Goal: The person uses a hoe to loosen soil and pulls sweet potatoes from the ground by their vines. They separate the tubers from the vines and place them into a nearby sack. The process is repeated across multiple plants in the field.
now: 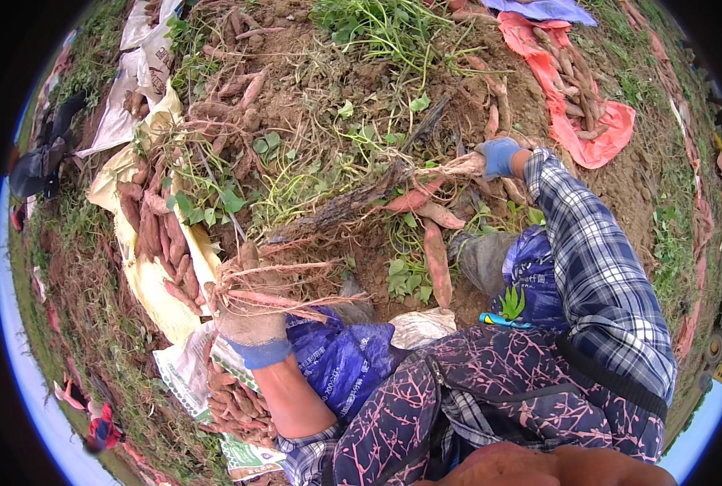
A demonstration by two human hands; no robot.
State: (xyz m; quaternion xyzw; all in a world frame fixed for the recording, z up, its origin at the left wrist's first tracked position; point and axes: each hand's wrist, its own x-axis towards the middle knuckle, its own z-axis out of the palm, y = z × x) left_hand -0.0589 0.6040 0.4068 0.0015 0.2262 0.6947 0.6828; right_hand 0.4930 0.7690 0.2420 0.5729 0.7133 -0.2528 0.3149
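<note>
My left hand [252, 325], in a dirty white glove with a blue cuff, grips several thin sweet potato roots [269, 297] that point to the right. Farther off to the right, my right hand [499, 158], in a blue glove, is closed on a stem with stringy roots [458, 166]. Beneath that stem hang or lie reddish sweet potatoes [412, 199]; which of them are attached, I cannot tell. A long sweet potato [437, 263] rests on the leaves between my feet. A dark, woody-looking piece [342, 209] lies slantwise between my hands.
At left, a yellow sack [148, 285] lies under sweet potatoes, with white sacks [181, 372] near it. A red plastic sheet [597, 146] bearing slender sweet potatoes lies at upper right. Green vines [379, 21] cover the soil ahead. People [102, 425] are at the far left.
</note>
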